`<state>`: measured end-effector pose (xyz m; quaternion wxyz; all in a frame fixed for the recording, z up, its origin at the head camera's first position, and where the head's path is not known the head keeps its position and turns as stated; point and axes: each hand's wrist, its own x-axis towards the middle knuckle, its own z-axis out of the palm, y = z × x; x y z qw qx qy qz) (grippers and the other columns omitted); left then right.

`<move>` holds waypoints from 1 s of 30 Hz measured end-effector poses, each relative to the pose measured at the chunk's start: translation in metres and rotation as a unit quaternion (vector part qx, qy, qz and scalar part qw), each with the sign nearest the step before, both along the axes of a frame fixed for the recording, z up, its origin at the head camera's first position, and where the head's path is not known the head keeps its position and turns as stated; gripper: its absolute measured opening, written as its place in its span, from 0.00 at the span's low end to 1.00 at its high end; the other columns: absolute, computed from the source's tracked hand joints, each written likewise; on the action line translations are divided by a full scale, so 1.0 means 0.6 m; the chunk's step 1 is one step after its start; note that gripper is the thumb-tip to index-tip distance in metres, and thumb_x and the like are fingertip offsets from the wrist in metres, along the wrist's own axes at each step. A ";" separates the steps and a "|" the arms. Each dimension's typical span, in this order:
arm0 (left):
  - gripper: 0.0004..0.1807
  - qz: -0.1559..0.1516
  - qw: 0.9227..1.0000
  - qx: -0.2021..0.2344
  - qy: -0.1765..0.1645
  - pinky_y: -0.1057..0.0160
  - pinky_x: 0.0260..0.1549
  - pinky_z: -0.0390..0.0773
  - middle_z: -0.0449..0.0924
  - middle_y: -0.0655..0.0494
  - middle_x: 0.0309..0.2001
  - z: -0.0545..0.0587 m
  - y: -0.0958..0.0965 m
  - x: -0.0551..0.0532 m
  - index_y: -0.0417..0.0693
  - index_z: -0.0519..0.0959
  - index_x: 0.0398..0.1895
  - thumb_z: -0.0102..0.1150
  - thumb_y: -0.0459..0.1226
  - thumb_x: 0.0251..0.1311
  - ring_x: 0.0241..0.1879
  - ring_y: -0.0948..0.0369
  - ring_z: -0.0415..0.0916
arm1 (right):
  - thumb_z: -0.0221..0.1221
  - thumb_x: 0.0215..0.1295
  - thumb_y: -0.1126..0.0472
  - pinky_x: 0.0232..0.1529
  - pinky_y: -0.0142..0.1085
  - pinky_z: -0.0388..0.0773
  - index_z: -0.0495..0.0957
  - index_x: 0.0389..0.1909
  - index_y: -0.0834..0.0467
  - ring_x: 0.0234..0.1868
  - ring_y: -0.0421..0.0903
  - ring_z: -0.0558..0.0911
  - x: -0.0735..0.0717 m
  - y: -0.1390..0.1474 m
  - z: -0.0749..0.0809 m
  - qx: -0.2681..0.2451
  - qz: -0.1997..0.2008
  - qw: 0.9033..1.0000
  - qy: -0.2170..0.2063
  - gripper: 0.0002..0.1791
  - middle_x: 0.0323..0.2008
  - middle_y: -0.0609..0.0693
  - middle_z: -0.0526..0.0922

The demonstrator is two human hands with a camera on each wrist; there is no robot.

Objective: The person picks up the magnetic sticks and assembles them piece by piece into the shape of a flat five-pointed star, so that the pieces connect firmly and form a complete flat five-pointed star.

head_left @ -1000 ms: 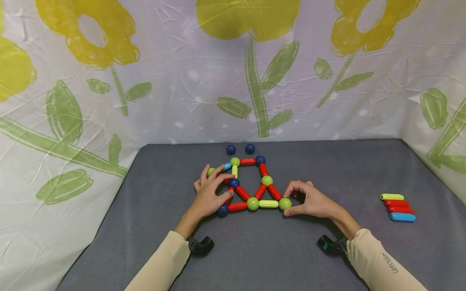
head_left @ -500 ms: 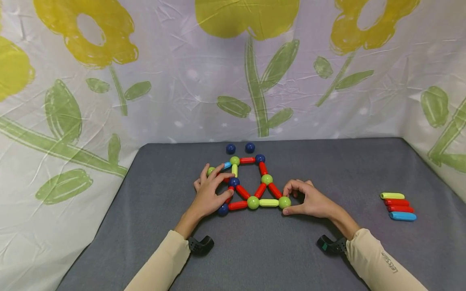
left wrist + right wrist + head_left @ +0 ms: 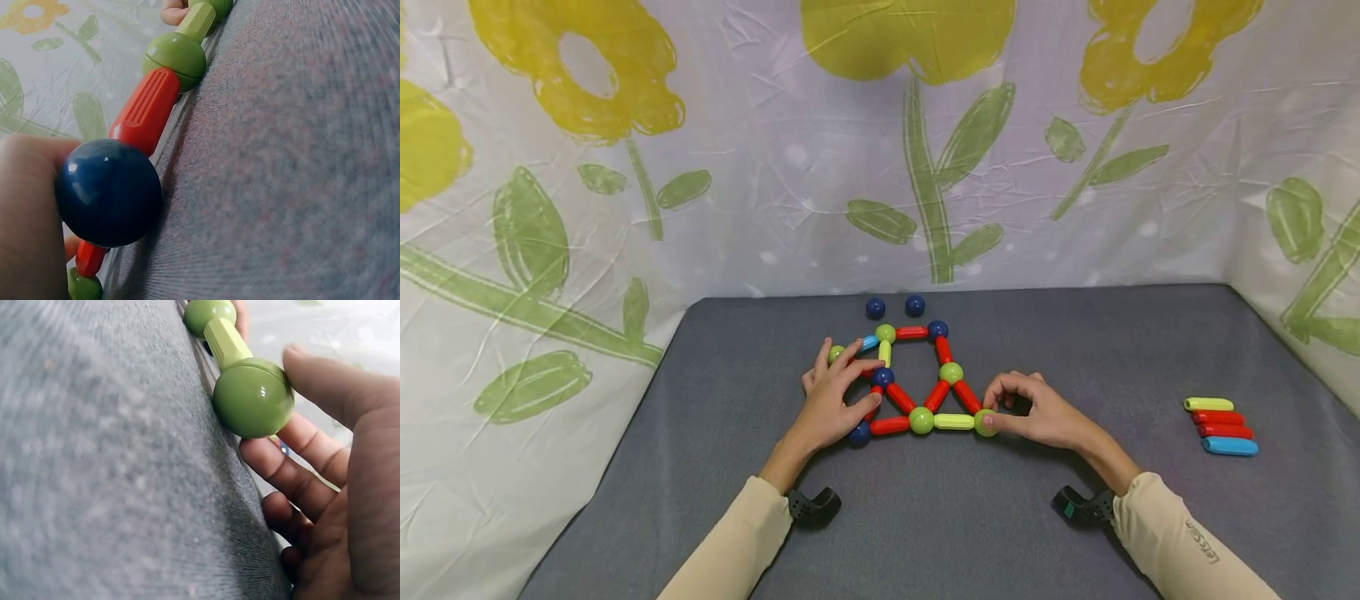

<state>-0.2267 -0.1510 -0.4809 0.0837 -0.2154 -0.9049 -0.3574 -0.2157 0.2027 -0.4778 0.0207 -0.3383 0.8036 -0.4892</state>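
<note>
Magnetic sticks and balls form a flat linked frame on the table in the head view. My left hand (image 3: 829, 402) lies over its left side, thumb and index finger on either side of a dark blue ball (image 3: 883, 378). That hand partly covers red sticks and a light blue stick (image 3: 868, 342). At the near left corner is another dark blue ball (image 3: 109, 192), large in the left wrist view. My right hand (image 3: 1037, 410) pinches the green ball (image 3: 253, 400) at the near right corner. A yellow-green stick (image 3: 953, 422) joins it to another green ball (image 3: 921, 420).
Two loose dark blue balls (image 3: 915, 306) sit behind the frame. At the right lie a loose yellow-green stick (image 3: 1208, 404), two red sticks (image 3: 1225, 431) and a light blue stick (image 3: 1230, 447). A flower-printed cloth (image 3: 737, 167) hangs behind the grey table (image 3: 940, 525).
My right thumb has shifted from the near side of the corner green ball onto its top front, covering more of it. The left hand keeps its place.
</note>
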 end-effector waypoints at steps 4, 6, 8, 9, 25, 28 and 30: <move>0.25 -0.003 1.000 0.010 0.002 0.30 0.64 0.40 0.52 0.43 0.81 -0.002 0.000 0.000 0.57 0.77 0.65 0.62 0.48 0.65 0.80 0.33 0.27 | 0.67 0.63 0.68 0.36 0.35 0.70 0.82 0.35 0.54 0.31 0.41 0.76 0.000 -0.001 -0.001 -0.035 0.019 0.999 0.008 0.06 0.30 0.49 0.81; 0.27 0.004 1.000 0.015 -0.002 0.31 0.64 0.40 0.50 0.42 0.81 -0.001 0.001 0.000 0.56 0.76 0.66 0.62 0.48 0.64 0.80 0.34 0.27 | 0.66 0.64 0.70 0.32 0.34 0.72 0.82 0.35 0.56 0.30 0.39 0.75 0.000 -0.001 -0.002 -0.045 0.024 0.999 0.005 0.05 0.29 0.50 0.80; 0.28 0.012 1.000 0.021 -0.007 0.32 0.64 0.40 0.49 0.42 0.81 -0.001 0.001 0.000 0.55 0.75 0.67 0.62 0.48 0.63 0.80 0.35 0.28 | 0.65 0.65 0.69 0.32 0.33 0.72 0.83 0.34 0.55 0.30 0.38 0.75 0.001 0.000 -0.001 -0.047 0.017 0.999 -0.004 0.06 0.29 0.49 0.81; 0.29 0.016 1.000 0.024 -0.011 0.32 0.64 0.40 0.49 0.42 0.81 0.000 0.002 0.001 0.55 0.74 0.68 0.62 0.49 0.63 0.80 0.35 0.29 | 0.64 0.66 0.69 0.32 0.32 0.72 0.83 0.34 0.55 0.30 0.38 0.75 0.001 0.000 -0.001 -0.046 0.014 0.999 -0.007 0.06 0.29 0.49 0.81; 0.29 0.020 0.998 0.055 -0.013 0.33 0.65 0.45 0.53 0.42 0.80 0.005 0.002 0.001 0.51 0.73 0.68 0.63 0.40 0.63 0.81 0.38 0.38 | 0.62 0.68 0.69 0.34 0.33 0.75 0.83 0.34 0.55 0.29 0.39 0.78 -0.001 0.002 -0.004 -0.041 -0.014 0.999 -0.032 0.06 0.29 0.50 0.83; 0.28 0.020 0.998 0.055 -0.011 0.34 0.65 0.45 0.54 0.41 0.80 0.005 0.002 0.001 0.51 0.73 0.68 0.63 0.41 0.63 0.81 0.38 0.38 | 0.62 0.68 0.68 0.34 0.33 0.74 0.83 0.34 0.54 0.29 0.39 0.77 -0.001 0.002 -0.004 -0.039 -0.015 0.999 -0.030 0.06 0.29 0.50 0.82; 0.28 0.020 0.998 0.055 -0.011 0.34 0.65 0.45 0.54 0.42 0.80 0.005 0.003 0.001 0.50 0.73 0.68 0.63 0.40 0.63 0.81 0.38 0.38 | 0.62 0.68 0.68 0.34 0.33 0.74 0.83 0.34 0.54 0.30 0.39 0.77 0.000 0.002 -0.003 -0.037 -0.015 0.999 -0.027 0.06 0.30 0.49 0.83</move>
